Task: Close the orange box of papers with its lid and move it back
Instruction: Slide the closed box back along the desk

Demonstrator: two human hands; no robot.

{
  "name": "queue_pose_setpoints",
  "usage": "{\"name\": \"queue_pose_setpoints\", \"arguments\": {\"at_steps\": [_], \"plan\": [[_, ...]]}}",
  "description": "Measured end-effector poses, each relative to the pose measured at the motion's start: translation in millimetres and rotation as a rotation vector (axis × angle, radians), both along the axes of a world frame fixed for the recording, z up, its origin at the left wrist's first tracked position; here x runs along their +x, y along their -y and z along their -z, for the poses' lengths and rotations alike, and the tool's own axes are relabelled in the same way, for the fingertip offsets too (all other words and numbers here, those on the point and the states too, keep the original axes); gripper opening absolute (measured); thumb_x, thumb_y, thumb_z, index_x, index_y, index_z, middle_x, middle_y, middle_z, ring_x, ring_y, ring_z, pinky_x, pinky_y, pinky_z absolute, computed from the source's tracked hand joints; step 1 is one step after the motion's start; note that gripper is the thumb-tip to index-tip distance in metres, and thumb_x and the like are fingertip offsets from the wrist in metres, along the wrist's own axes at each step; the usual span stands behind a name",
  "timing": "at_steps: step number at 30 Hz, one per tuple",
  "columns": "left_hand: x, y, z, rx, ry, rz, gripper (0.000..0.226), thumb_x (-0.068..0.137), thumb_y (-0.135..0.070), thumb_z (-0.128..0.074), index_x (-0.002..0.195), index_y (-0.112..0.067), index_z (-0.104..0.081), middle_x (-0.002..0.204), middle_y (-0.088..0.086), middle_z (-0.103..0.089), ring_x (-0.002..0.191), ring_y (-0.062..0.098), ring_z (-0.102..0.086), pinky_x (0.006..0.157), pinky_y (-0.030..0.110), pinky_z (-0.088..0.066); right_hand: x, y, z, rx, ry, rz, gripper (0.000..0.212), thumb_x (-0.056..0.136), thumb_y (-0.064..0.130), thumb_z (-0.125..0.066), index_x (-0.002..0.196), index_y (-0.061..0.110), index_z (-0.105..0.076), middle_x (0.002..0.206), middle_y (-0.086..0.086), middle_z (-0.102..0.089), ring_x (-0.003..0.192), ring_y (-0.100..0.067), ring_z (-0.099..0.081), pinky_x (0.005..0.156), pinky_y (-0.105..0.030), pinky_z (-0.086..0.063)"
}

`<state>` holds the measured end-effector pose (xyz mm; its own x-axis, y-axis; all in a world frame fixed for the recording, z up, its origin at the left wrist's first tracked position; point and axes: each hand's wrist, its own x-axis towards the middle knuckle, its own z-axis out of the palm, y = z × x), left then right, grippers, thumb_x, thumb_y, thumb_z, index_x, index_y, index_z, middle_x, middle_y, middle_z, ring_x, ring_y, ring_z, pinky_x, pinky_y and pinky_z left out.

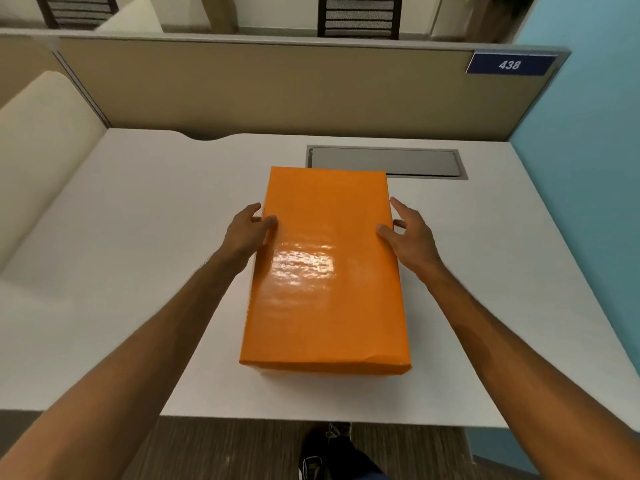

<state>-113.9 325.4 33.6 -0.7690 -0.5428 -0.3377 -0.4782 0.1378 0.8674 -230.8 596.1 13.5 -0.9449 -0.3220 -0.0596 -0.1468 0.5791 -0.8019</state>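
The orange box (325,271) stands in the middle of the white desk (138,271), its glossy orange lid fully seated on top, so the papers inside are hidden. My left hand (247,230) clasps the box's left side near the far end, thumb on the lid and fingers down the side. On the opposite side, my right hand (407,233) has its thumb on the lid's edge and its spread fingers beside the right wall.
A grey recessed cable tray (415,162) lies in the desk just behind the box. A beige partition (259,88) with a blue "438" sign (509,65) closes the back. A blue wall (588,168) is at the right. My shoe (322,452) shows below the front edge.
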Motion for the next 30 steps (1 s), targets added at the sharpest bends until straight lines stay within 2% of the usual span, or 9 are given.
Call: {"name": "queue_pose_setpoints", "arguments": {"at_steps": [4, 7, 11, 14, 18, 24, 30], "plan": [[-34.5, 13.9, -4.9, 0.155, 0.008, -0.084, 0.045, 0.097, -0.038, -0.055, 0.132, -0.008, -0.056, 0.133, 0.011, -0.058, 0.122, 0.033, -0.055, 0.103, 0.05, -0.043, -44.5, 18.7, 1.1, 0.08, -0.029, -0.039, 0.067, 0.097, 0.04, -0.058, 0.155, 0.021, -0.031, 0.16, -0.008, -0.035, 0.142, -0.031, -0.04, 0.112, -0.052, -0.039], [-47.2, 20.2, -5.0, 0.187, 0.033, -0.09, 0.055, 0.094, -0.047, -0.055, 0.134, -0.009, -0.055, 0.136, 0.011, -0.058, 0.123, 0.035, -0.055, 0.105, 0.056, -0.041, -64.7, 33.2, 3.3, 0.102, -0.045, -0.044, 0.065, 0.097, 0.042, -0.056, 0.154, 0.019, -0.033, 0.161, -0.008, -0.034, 0.144, -0.031, -0.038, 0.115, -0.052, -0.036], [-54.4, 25.5, 2.1, 0.19, 0.031, -0.089, 0.055, 0.093, -0.047, -0.057, 0.133, -0.009, -0.056, 0.133, 0.01, -0.06, 0.113, 0.03, -0.058, 0.096, 0.05, -0.046, -74.5, 43.4, 8.9, 0.093, -0.089, 0.023, 0.065, 0.095, 0.049, -0.057, 0.15, 0.018, -0.042, 0.155, -0.008, -0.044, 0.138, -0.032, -0.046, 0.111, -0.054, -0.04], [-57.1, 29.8, 9.1, 0.18, 0.027, -0.078, 0.056, 0.093, -0.047, -0.057, 0.133, -0.008, -0.057, 0.134, 0.012, -0.061, 0.119, 0.034, -0.058, 0.1, 0.052, -0.046, -77.1, 45.7, 15.1, 0.101, -0.102, 0.06, 0.064, 0.093, 0.052, -0.057, 0.148, 0.02, -0.046, 0.153, -0.007, -0.048, 0.134, -0.033, -0.051, 0.108, -0.057, -0.042], [-60.7, 32.6, 17.0, 0.202, 0.019, -0.075, 0.054, 0.094, -0.046, -0.056, 0.131, -0.007, -0.058, 0.134, 0.012, -0.061, 0.121, 0.034, -0.057, 0.098, 0.049, -0.045, -81.1, 47.0, 21.1, 0.128, -0.102, 0.065, 0.064, 0.093, 0.053, -0.057, 0.147, 0.022, -0.047, 0.153, -0.006, -0.047, 0.132, -0.034, -0.053, 0.107, -0.057, -0.044], [-63.6, 37.1, 15.9, 0.234, 0.055, -0.052, 0.056, 0.094, -0.047, -0.055, 0.135, -0.008, -0.054, 0.137, 0.011, -0.058, 0.123, 0.034, -0.056, 0.105, 0.054, -0.043, -83.6, 47.7, 19.9, 0.153, -0.096, 0.069, 0.063, 0.093, 0.052, -0.059, 0.147, 0.022, -0.047, 0.153, -0.006, -0.047, 0.131, -0.033, -0.054, 0.105, -0.054, -0.044], [-60.3, 30.4, 12.3, 0.203, 0.034, -0.068, 0.057, 0.095, -0.045, -0.055, 0.136, -0.006, -0.054, 0.139, 0.012, -0.057, 0.124, 0.035, -0.055, 0.105, 0.054, -0.042, -79.1, 46.6, 15.0, 0.127, -0.063, 0.036, 0.062, 0.095, 0.049, -0.056, 0.149, 0.022, -0.044, 0.156, -0.006, -0.043, 0.135, -0.034, -0.05, 0.108, -0.055, -0.043]]}}
